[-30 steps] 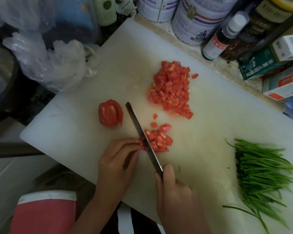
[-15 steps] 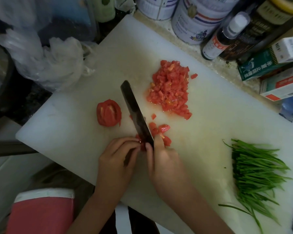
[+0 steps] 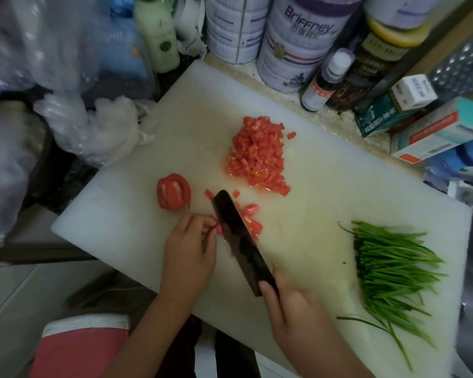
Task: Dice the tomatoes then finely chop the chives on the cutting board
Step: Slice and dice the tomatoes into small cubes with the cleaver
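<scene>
Tomato pieces [image 3: 254, 226] stay pinched by your left hand [image 3: 187, 249]. Your right hand [image 3: 295, 312], gripping the knife [image 3: 238, 236], has drawn back, hands now apart.

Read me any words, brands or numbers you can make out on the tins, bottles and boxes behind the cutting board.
"Briffney": on the big white tin.
Smaller characters under it: too blurred to read.
Green box: white Chinese characters, too blurred to read.
Small bottle, dark jar, white box, pale box: print too small to read.

Diced tomato [image 3: 257, 156] heaped; chives [image 3: 391, 268] (uncut) alongside.
</scene>
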{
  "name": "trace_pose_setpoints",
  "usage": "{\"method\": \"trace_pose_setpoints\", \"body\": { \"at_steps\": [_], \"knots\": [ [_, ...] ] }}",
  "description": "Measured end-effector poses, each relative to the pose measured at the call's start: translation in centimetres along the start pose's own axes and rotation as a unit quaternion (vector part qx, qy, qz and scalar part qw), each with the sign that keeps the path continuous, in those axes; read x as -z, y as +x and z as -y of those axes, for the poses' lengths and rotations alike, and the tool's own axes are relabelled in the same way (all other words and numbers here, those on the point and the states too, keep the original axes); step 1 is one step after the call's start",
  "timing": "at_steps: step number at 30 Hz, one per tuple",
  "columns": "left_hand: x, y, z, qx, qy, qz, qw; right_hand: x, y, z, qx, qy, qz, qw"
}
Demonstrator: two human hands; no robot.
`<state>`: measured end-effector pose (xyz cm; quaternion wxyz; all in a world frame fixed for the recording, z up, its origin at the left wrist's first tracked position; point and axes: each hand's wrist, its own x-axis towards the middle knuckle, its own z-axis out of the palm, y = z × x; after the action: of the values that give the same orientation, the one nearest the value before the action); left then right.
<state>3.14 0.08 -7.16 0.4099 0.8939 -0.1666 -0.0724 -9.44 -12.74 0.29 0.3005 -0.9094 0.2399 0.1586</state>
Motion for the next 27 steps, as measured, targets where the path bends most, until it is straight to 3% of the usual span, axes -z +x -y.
{"method": "trace_pose_setpoints", "body": {
  "at_steps": [4, 8, 13, 19, 27],
  "knots": [
    [-0.1, 0.5, -0.6, 0.025, 0.01, -0.004, 1.0, 2.7, -1.3, -1.4, -0.019, 0.023, -0.089, 0.996],
    [0.0, -0.2, -0.9, 0.001, 0.051, 0.003, 0.999, 4.1, -0.1, -2.8, -0.021, 0.086, -0.062, 0.994],
    [-0.8, -0.9, -0.5, -0.116, 0.112, 0.006, 0.987, 3.5, 0.6, -2.2, -0.014, 0.103, -0.043, 0.994],
    [-1.7, -0.4, -1.5, -0.14, 0.085, -0.029, 0.986, 3.4, 2.0, -2.3, 0.019, 0.081, -0.064, 0.994],
    [-3.4, 0.5, -2.2, -0.122, 0.074, -0.05, 0.989, 3.5, 3.3, -2.7, 0.036, 0.034, -0.029, 0.998]
  ]
}}
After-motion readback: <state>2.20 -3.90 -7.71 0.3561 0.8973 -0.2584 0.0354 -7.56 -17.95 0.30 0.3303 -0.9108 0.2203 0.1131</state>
